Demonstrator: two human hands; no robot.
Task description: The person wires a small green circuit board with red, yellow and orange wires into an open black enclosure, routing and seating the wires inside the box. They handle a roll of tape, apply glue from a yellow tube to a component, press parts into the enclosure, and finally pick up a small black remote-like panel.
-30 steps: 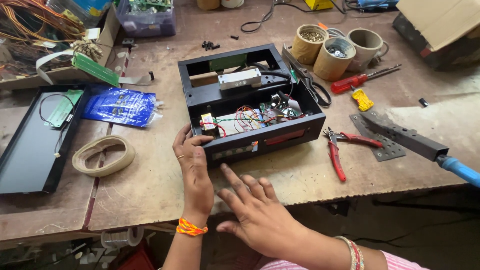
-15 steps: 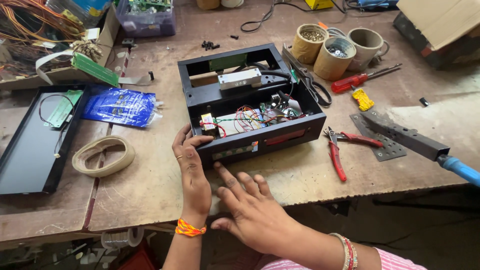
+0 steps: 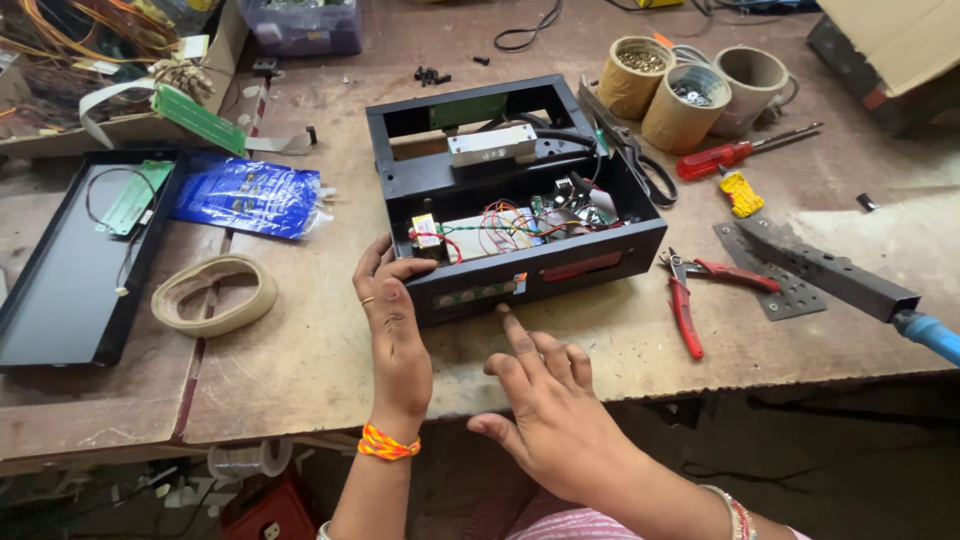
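one open black metal box (image 3: 520, 200) with wiring and a small circuit board inside sits on the worn workbench (image 3: 300, 350), and everything else is placed around it. behind the box to its right stand three cardboard cups (image 3: 685, 105); beside them lies one red screwdriver (image 3: 735, 152). right of the box lie one pair of red-handled pliers (image 3: 685, 300) and one dark metal bar (image 3: 830, 268). left of the box are one blue plastic bag (image 3: 245, 195), one roll of tape (image 3: 213, 293) and one flat black tray (image 3: 70, 260).

the box lies just ahead of both hands. the left hand (image 3: 392, 320) is wrapped around the box's near left corner, thumb on the front panel, fingers along the side. the right hand (image 3: 545, 400) is open with fingers spread, holding nothing; its index fingertip touches the lower edge of the box's front panel.
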